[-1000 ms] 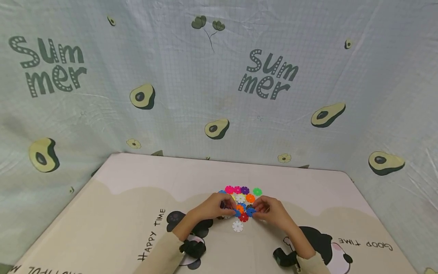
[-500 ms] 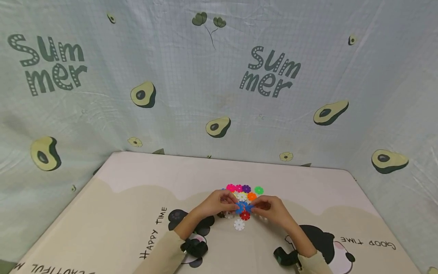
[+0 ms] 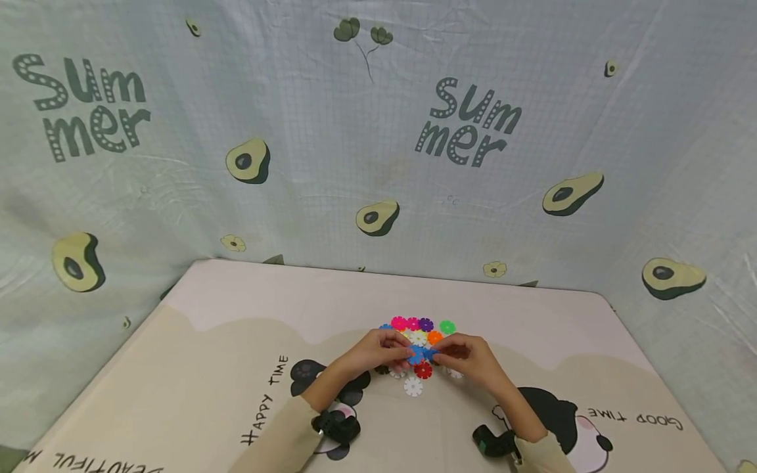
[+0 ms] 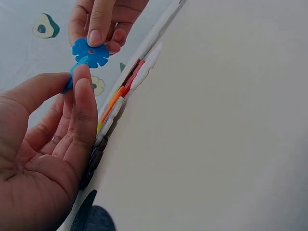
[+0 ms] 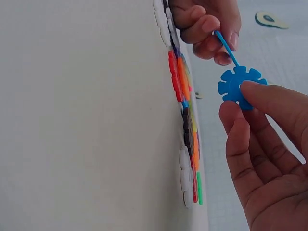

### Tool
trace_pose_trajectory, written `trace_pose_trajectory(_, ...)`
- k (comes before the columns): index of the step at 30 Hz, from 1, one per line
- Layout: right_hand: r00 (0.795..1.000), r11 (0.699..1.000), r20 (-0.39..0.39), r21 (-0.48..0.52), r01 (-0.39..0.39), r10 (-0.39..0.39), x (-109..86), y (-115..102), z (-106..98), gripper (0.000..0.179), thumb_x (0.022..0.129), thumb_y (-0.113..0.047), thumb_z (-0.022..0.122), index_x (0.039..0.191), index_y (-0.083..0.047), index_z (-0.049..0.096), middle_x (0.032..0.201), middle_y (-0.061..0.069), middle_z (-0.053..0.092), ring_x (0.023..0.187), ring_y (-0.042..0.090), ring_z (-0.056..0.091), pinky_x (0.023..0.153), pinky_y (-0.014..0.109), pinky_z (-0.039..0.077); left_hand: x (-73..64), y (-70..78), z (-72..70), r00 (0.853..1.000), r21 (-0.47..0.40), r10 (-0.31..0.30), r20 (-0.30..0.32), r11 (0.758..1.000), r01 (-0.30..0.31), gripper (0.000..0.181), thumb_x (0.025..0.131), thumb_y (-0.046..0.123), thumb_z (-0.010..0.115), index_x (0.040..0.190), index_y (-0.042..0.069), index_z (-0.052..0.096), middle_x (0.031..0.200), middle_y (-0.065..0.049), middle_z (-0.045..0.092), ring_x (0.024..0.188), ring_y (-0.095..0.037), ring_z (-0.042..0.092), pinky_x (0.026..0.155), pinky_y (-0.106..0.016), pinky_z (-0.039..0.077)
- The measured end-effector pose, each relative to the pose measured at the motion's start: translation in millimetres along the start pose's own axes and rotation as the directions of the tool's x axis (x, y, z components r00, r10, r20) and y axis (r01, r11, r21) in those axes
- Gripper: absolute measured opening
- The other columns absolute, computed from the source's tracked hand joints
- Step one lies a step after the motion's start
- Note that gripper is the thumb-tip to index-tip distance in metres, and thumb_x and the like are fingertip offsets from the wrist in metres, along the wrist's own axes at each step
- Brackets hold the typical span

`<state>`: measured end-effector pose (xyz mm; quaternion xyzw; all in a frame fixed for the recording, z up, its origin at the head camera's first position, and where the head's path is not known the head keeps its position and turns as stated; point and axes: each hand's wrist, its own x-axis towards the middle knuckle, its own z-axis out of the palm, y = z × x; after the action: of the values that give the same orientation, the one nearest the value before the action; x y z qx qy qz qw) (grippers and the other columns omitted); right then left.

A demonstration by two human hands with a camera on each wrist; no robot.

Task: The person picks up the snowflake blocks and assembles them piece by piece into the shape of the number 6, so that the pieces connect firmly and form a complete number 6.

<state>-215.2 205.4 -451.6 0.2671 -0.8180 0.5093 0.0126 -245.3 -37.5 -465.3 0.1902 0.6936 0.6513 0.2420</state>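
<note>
Above the pile, my left hand [image 3: 378,351] pinches one blue snowflake disc [image 3: 416,355] between thumb and fingers. My right hand [image 3: 470,355] pinches a second blue snowflake disc [image 5: 232,87] by its edge. The rims of the two discs meet, set at an angle to each other. Seen from the right wrist, the left hand's disc [image 5: 226,48] is edge-on, while the other shows its notched face. Below the hands lie several loose snowflake discs, among them a red one [image 3: 422,370], a white one [image 3: 413,386] and an orange one [image 3: 434,337].
Pink [image 3: 399,323], purple [image 3: 426,325] and green [image 3: 447,327] discs lie along the pile's far side. The cloth-covered table [image 3: 236,315] carries printed pandas and lettering. A patterned curtain [image 3: 307,164] hangs behind it.
My hands have come closer together and lifted slightly. The two blue discs, apart one second ago, now meet at their rims.
</note>
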Motion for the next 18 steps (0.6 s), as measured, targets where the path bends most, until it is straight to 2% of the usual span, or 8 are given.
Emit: trace_pose_trajectory(18,1.0,0.995,0.014,0.099,0.001,-0.002,-0.2,2.7,1.0,0.014,0.088,0.001,0.068,0.1,0.008,0.068,0.091,0.023,0.068,0.08,0.008,0.066,0.073,0.022,0.055,2.4,-6.0,-2.7,0.998,0.006,0.026,0.058,1.0,-0.026,0.024,0.096,0.01,0.061,0.106,-0.011,0.062,0.082,-0.011,0.071,0.064,-0.009,0.065,0.066,-0.022,0.055)
